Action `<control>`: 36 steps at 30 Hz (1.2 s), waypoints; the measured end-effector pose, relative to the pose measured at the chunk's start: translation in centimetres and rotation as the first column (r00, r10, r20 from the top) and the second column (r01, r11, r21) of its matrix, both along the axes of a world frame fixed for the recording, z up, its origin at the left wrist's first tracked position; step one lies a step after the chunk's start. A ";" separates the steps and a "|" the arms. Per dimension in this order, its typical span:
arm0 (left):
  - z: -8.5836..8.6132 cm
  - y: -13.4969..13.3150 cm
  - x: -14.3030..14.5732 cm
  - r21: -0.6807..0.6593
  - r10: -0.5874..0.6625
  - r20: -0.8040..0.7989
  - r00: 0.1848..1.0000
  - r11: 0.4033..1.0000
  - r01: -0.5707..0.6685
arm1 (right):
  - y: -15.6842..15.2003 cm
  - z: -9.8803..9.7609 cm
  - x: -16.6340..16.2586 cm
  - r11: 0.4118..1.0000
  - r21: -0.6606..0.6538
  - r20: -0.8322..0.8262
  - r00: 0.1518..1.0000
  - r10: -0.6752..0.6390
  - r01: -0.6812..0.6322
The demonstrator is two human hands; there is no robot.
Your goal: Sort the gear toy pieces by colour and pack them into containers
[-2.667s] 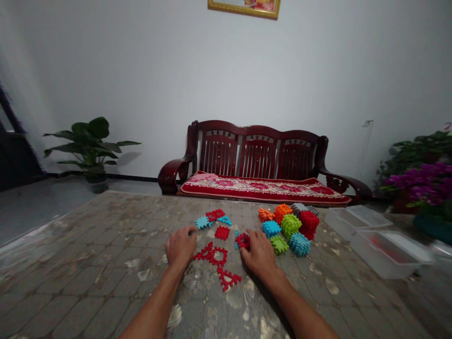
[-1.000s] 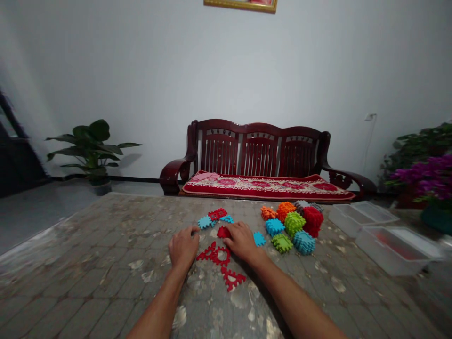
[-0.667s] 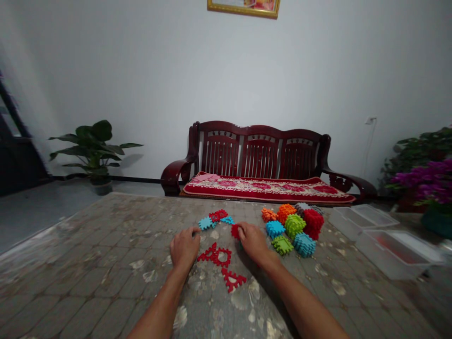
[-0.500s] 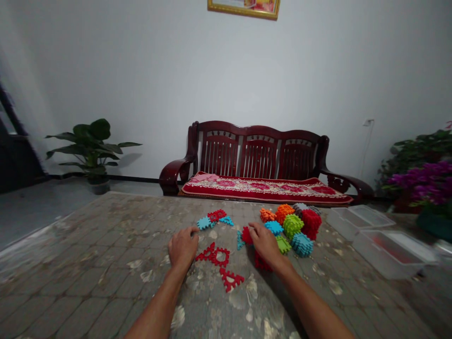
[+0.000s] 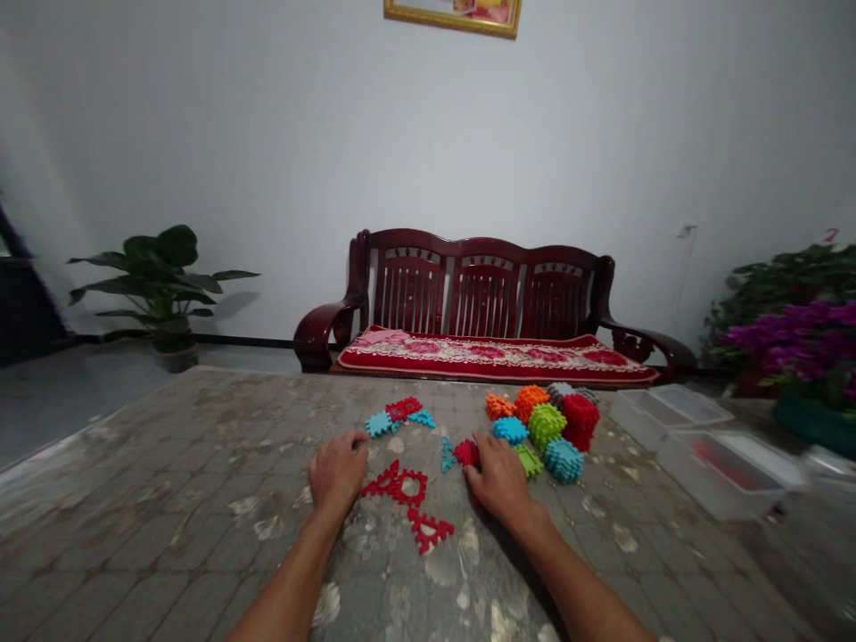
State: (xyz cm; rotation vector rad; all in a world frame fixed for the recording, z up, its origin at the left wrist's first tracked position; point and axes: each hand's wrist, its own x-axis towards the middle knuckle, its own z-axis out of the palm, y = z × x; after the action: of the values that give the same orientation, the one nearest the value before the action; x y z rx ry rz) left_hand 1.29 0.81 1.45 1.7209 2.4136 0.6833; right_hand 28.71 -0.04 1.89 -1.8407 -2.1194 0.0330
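Where my right hand rests, its fingertips touch a red tile low over the counter; I cannot tell whether they pinch it or only press on it. A small teal triangle lies right by the tile's left side. My left hand lies palm down on the counter, fingers curled and partly hidden, so I cannot tell how wide they stand. Between my hands lies a red frame, with a red triangle nearer me. Coloured stacks stand past my right hand, then clear boxes. Beyond the counter is a wooden bench.
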 end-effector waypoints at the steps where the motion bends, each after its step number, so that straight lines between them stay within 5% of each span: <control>1: -0.1 0.0 -0.1 0.005 -0.004 -0.005 1.000 1.000 0.004 | 0.0 -0.1 -0.1 1.000 0.002 -0.001 1.000 -0.001 0.001; 7: -0.5 0.4 -0.4 -0.001 -0.014 -0.030 0.999 1.000 0.014 | 0.6 0.8 1.3 0.996 0.085 -0.173 0.985 -0.004 0.019; 12: -0.4 0.6 -0.6 -0.033 -0.021 -0.008 1.000 0.999 0.020 | 2.6 4.5 7.6 0.920 0.264 -0.334 0.922 -0.194 0.289; 20: -1.1 0.9 -0.8 -0.025 -0.016 -0.042 0.999 1.000 0.015 | 4.0 8.3 16.9 0.833 0.207 -0.151 0.858 -0.492 0.514; 36: -1.3 0.9 -0.9 -0.003 -0.007 -0.033 0.999 1.000 0.007 | 4.7 7.0 17.2 0.816 0.131 -0.042 0.826 -0.562 0.563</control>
State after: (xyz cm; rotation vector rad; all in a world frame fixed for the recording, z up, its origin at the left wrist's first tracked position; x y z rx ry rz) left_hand 0.40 1.71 0.19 1.7520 2.4282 0.6549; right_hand 45.91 4.67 8.88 -2.2958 -1.4459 -0.2471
